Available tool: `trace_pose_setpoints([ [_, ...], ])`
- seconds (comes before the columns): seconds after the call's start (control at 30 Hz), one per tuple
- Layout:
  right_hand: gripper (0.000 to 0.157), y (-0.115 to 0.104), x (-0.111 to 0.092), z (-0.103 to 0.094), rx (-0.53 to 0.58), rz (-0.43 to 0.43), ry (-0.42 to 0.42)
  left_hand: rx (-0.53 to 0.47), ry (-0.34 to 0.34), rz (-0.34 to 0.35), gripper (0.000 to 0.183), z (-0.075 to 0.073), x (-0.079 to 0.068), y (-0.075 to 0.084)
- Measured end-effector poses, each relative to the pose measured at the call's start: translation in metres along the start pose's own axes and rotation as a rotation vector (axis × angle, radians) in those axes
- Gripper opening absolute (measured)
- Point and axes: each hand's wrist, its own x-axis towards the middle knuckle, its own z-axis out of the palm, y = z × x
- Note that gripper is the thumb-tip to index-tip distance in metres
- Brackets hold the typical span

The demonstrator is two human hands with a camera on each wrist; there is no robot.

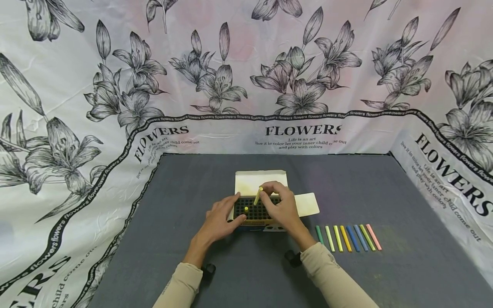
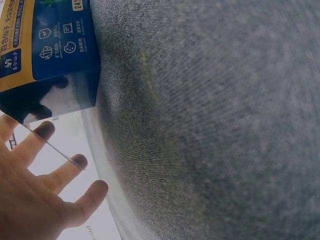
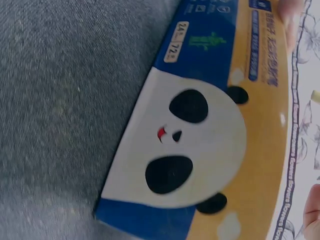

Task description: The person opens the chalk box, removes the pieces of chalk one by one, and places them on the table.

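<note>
A chalk box (image 1: 256, 222), blue and yellow with a panda face in the right wrist view, stands with its lid folded back. Inside is a black insert (image 1: 265, 212) with rows of round holes; one yellow chalk (image 1: 246, 210) stands upright toward its left side. My left hand (image 1: 220, 217) holds the box's left end, thumb at the front rim and index finger at the back corner. Its other fingers (image 2: 65, 172) spread out beside the box. Between thumb and fingertips, my right hand (image 1: 283, 206) pinches a second yellow chalk (image 1: 258, 196), tilted above the holes.
Right of the box, several chalk sticks (image 1: 348, 238) in green, yellow, orange, blue and pink lie in a row on the dark grey tabletop (image 1: 185, 184). The side flap (image 1: 307, 204) sticks out to the right. Flower-printed cloth (image 1: 219, 134) encloses the back and sides.
</note>
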Motion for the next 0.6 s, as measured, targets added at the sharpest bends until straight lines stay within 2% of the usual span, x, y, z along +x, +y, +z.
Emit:
trace_pose_setpoints([
  [0.17, 0.016, -0.001, 0.001, -0.011, 0.014, -0.033, 0.071, 0.0, -0.001, -0.004, 0.073, 0.0, 0.001, 0.001],
  [0.27, 0.015, -0.012, 0.002, -0.022, 0.006, -0.047, 0.108, -0.003, -0.005, -0.005, 0.074, 0.0, 0.001, 0.001],
  [0.43, 0.013, -0.03, 0.003, -0.047, -0.022, -0.053, 0.15, -0.007, -0.008, 0.001, 0.074, -0.001, 0.0, 0.001],
  [0.6, 0.011, -0.023, 0.001, -0.076, -0.041, -0.051, 0.21, -0.007, -0.009, 0.002, 0.074, -0.001, -0.001, 0.001],
])
